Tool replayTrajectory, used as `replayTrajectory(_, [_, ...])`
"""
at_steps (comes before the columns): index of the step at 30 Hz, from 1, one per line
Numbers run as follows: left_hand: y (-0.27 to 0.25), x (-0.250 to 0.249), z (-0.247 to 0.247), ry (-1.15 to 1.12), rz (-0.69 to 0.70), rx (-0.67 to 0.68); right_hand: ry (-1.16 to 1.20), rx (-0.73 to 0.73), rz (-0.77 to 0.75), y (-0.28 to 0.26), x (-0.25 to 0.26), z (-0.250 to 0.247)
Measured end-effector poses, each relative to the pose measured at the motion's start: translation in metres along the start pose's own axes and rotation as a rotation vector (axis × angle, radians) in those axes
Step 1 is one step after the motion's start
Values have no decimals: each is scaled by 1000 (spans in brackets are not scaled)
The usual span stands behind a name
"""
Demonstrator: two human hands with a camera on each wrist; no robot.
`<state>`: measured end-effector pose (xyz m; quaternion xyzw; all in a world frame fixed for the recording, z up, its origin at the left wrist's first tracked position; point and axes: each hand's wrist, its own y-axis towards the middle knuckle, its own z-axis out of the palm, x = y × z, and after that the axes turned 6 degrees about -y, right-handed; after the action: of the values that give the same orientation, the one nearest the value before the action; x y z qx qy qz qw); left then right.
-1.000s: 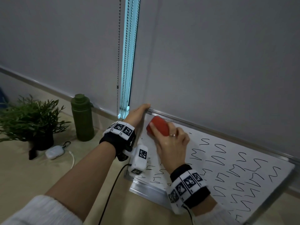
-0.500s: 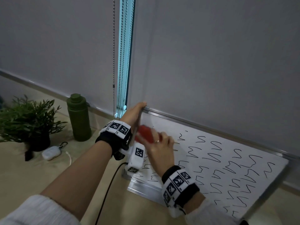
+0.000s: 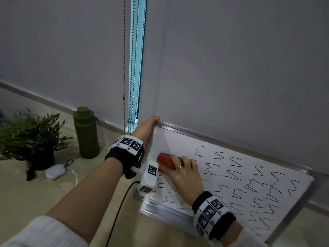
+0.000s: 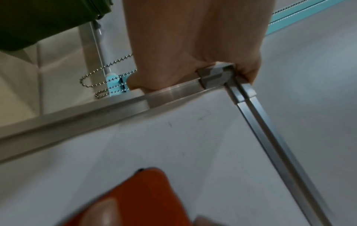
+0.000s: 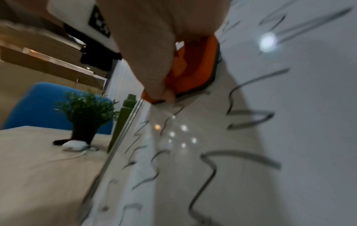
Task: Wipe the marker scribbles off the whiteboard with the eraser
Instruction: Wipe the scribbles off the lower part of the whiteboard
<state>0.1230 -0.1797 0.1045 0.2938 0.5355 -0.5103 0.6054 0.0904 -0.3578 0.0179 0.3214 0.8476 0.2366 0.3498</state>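
A: Count, please.
B: One whiteboard point(image 3: 222, 168), leaning on the blind, its foot on the worktop point(image 3: 35, 196). One red eraser point(image 3: 166, 162), flat on the board near its left edge, about mid-height. Marker scribbles point(image 3: 249, 184): several dozen, too many to number, blurred in the right wrist view; the far-left corner of the board is bare.

A: Hands?
B: Two. Right hand point(image 3: 185, 175), its fingers point(image 3: 187, 161) wrapped over the eraser, gripping it. Left hand point(image 3: 146, 130), clasped around the board's far-left corner.

A: Other items?
B: One green bottle point(image 3: 86, 133), one potted plant point(image 3: 30, 138), one small white case point(image 3: 54, 172) with cord, three bead chains point(image 3: 131, 68).

A: Hidden or cut off?
B: The left fingers are behind the frame in the head view. The board's near-right corner runs out of picture.

A: View differences?
B: Only the left wrist view shows the grey corner cap point(image 4: 214, 75) under the left hand. Only the right wrist view shows a blue chair point(image 5: 38, 105) behind the plant.
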Motion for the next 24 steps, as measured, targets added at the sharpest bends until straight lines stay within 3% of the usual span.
replayTrajectory(2, [-4, -3, 1, 1, 12, 0, 0, -20, 84, 6, -10, -3])
replayTrajectory(5, [-1, -1, 1, -14, 9, -29, 9, -68, 384, 13, -7, -5])
replayTrajectory(6, [-1, 0, 1, -23, 11, -33, 19, -64, 416, 11, -1, -3])
replayTrajectory(7, [0, 0, 0, -29, 14, -40, 25, -46, 376, 5, 6, 1])
replayTrajectory(10, [1, 0, 0, -12, 3, -76, 13, 33, 49, -16, 12, 10])
replayTrajectory(12, [2, 1, 0, -16, -22, -66, 10, 15, 8, -20, -2, 4])
replayTrajectory(14, [-3, -1, 1, -10, -32, -69, 7, -54, 184, -16, -20, -6])
replayTrajectory(16, [-4, -2, 2, 3, -29, -86, -7, -86, 454, -13, -34, -14])
replayTrajectory(18, [-5, -3, 3, 2, -25, -104, -9, -73, 551, -20, -33, -13])
replayTrajectory(22, [5, 3, 3, -19, -21, -86, 2, 58, 69, -58, -19, 5])
replayTrajectory(24, [4, 4, 2, -2, -37, -82, -24, 51, 52, -60, -33, 1])
